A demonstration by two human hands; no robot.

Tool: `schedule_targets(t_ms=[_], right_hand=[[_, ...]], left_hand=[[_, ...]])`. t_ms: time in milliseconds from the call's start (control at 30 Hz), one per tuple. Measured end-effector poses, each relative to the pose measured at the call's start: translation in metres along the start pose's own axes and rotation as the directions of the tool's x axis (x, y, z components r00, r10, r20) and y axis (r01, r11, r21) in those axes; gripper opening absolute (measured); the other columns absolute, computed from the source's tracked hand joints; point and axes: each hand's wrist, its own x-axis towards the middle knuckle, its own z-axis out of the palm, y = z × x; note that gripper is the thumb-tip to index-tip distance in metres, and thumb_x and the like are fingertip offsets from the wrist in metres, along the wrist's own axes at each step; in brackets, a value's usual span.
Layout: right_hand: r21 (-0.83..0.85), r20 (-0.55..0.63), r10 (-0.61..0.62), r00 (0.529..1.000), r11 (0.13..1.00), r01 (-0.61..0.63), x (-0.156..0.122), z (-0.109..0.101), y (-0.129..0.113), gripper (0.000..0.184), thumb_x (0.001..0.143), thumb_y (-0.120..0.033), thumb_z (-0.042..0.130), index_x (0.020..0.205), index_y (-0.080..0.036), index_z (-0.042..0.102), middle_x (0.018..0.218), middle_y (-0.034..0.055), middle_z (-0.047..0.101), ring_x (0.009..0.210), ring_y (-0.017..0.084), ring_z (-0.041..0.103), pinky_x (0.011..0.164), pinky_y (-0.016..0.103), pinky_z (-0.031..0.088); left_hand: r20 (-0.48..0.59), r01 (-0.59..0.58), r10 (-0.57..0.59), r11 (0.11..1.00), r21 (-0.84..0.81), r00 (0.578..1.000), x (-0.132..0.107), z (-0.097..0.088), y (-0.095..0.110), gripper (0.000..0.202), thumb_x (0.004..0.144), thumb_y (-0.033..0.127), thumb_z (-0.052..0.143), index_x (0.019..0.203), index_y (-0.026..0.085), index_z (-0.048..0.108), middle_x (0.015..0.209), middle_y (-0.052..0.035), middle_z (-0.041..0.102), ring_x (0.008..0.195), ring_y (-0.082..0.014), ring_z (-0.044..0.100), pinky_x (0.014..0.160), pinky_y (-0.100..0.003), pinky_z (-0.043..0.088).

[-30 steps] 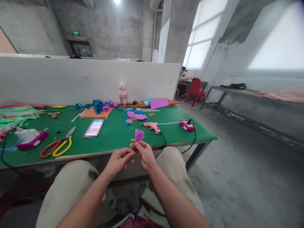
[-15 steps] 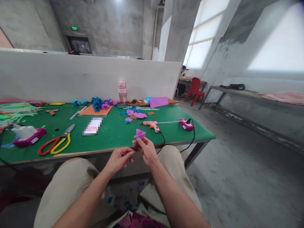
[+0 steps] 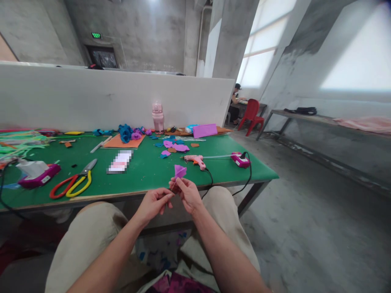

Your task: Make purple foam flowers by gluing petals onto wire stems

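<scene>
A small purple paper flower point(image 3: 180, 171) stands upright at the table's front edge. My right hand point(image 3: 188, 194) pinches it at its base between thumb and fingers. My left hand point(image 3: 157, 202) is closed on the thin stem point(image 3: 173, 188) just below the bloom, its thumb and forefinger pressed together. Behind the hands lies a pink glue gun point(image 3: 195, 160) with a clear glue stick in its back. Purple, blue and brown paper petals point(image 3: 175, 146) are scattered beyond it.
Red-and-yellow-handled scissors point(image 3: 75, 182) and a blurred-out card point(image 3: 119, 162) lie left on the green table point(image 3: 146, 171). Finished blue and purple flowers point(image 3: 128, 133) rest on an orange sheet. A pink bottle point(image 3: 158, 118) stands by the white partition. A cord runs from the purple power strip point(image 3: 240, 160).
The purple flower has turned slightly in my fingers, and my left hand has shifted a little to the right. The things on the table stay where they were.
</scene>
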Motion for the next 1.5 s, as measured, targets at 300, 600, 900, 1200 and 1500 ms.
schedule_targets(t_ms=[300, 600, 900, 1200, 1500], right_hand=[[0.001, -0.018, -0.009, 1.000, 1.000, 0.009, 0.000, 0.001, 0.001, 0.026, 0.058, -0.035, 0.078, 0.072, -0.014, 0.070, 0.067, 0.0025, 0.070, 0.062, 0.010, 0.063, 0.068, 0.022, 0.047], [-0.009, -0.023, -0.007, 1.000, 1.000, 0.007, -0.002, 0.003, 0.000, 0.027, 0.057, -0.035, 0.078, 0.072, -0.014, 0.070, 0.066, 0.0022, 0.070, 0.060, 0.010, 0.061, 0.068, 0.024, 0.047], [-0.031, 0.065, 0.006, 0.998, 1.000, -0.004, -0.004, 0.002, -0.002, 0.033, 0.063, -0.042, 0.074, 0.080, -0.015, 0.071, 0.073, 0.0044, 0.071, 0.065, 0.011, 0.063, 0.068, 0.024, 0.047], [-0.037, 0.024, -0.044, 0.999, 0.998, 0.045, -0.006, 0.006, -0.002, 0.022, 0.057, -0.031, 0.079, 0.071, -0.017, 0.071, 0.073, 0.0022, 0.071, 0.066, 0.011, 0.063, 0.066, 0.023, 0.047], [-0.284, 0.058, -0.185, 0.981, 0.939, 0.194, -0.007, 0.005, -0.002, 0.016, 0.062, -0.032, 0.074, 0.069, -0.018, 0.071, 0.073, 0.0033, 0.071, 0.068, 0.015, 0.062, 0.065, 0.027, 0.048]], left_hand=[[0.001, 0.000, 0.000, 1.000, -0.012, 1.000, -0.001, 0.001, 0.001, 0.033, 0.072, 0.045, 0.060, 0.080, 0.013, 0.062, 0.055, -0.0007, 0.063, 0.033, -0.0043, 0.040, 0.036, -0.017, 0.026], [0.010, -0.002, 0.002, 1.000, -0.015, 1.000, -0.001, 0.000, 0.001, 0.033, 0.073, 0.045, 0.060, 0.081, 0.013, 0.061, 0.056, -0.0008, 0.064, 0.034, -0.0044, 0.040, 0.037, -0.017, 0.028], [-0.005, 0.009, -0.009, 0.999, -0.046, 1.000, -0.002, 0.001, 0.004, 0.034, 0.073, 0.046, 0.061, 0.080, 0.013, 0.060, 0.056, -0.0010, 0.064, 0.034, -0.0045, 0.042, 0.037, -0.017, 0.027], [-0.013, 0.009, -0.011, 0.993, -0.115, 1.000, -0.002, 0.003, 0.000, 0.034, 0.074, 0.044, 0.061, 0.085, 0.013, 0.058, 0.057, -0.0006, 0.064, 0.035, -0.0050, 0.045, 0.038, -0.017, 0.028], [0.031, -0.022, 0.026, 0.989, -0.148, 0.999, 0.002, 0.004, -0.007, 0.033, 0.074, 0.045, 0.062, 0.082, 0.014, 0.057, 0.066, -0.0039, 0.067, 0.050, -0.0107, 0.056, 0.048, -0.021, 0.039]])
